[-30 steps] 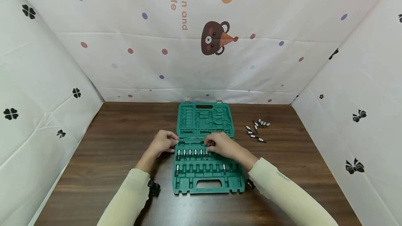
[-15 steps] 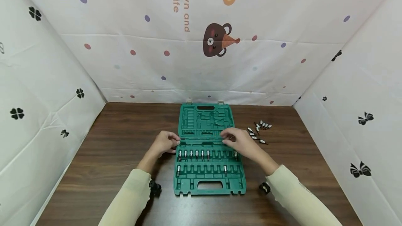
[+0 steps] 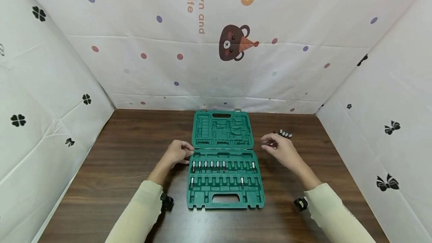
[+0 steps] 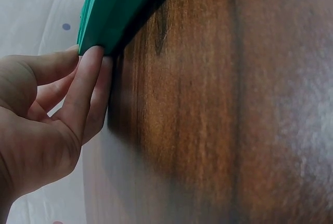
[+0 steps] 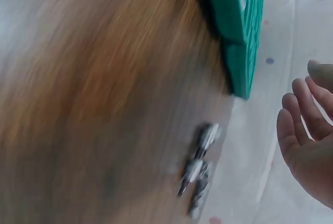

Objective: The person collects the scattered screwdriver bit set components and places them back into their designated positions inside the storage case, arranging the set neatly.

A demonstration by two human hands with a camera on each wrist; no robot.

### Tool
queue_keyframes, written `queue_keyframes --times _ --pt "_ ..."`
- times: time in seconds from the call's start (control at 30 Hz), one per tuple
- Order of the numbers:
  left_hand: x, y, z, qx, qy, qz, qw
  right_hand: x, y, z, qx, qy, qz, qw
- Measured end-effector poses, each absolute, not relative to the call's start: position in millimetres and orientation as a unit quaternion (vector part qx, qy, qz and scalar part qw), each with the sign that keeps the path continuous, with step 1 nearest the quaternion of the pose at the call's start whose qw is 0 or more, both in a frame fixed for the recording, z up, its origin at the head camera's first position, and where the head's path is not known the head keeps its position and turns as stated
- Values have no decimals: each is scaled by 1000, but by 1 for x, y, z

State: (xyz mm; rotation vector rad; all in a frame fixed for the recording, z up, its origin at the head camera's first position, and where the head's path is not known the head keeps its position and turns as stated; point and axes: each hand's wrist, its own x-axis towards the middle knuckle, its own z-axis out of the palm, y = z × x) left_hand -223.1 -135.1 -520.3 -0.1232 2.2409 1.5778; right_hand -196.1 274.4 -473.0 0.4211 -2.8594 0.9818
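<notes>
A green socket bit case (image 3: 225,178) lies unfolded on the table, its lid (image 3: 222,128) toward the back wall. My left hand (image 3: 177,152) pinches the left edge near the hinge; in the left wrist view the thumb (image 4: 57,63) is at the top of the rim and a finger is against its side. Several bit sockets (image 3: 211,166) fill the left of the upper row, and one bit socket (image 3: 254,166) stands at its right end. Two more sit in the lower row. My right hand (image 3: 283,151) hovers right of the case, fingers relaxed and holding nothing.
Loose bit sockets (image 3: 285,134) lie on the brown table (image 3: 141,130) at the right, partly hidden by my right hand. Some loose bit sockets (image 5: 200,169) show blurred in the right wrist view. Printed white cloth (image 3: 152,70) walls the table at back and sides.
My right hand has left the upper row of the case and moved right, toward the loose bit sockets. My left hand has stayed at the case's left edge.
</notes>
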Motion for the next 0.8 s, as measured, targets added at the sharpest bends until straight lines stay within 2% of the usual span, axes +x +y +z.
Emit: queue_keyframes --times 0.33,0.8 --pt "-223 -136 -519 -44 801 564 197 -195 310 -484 67 -951 299 46" --pt "-224 -136 -521 -43 798 566 201 -197 340 -503 35 -961 275 13"
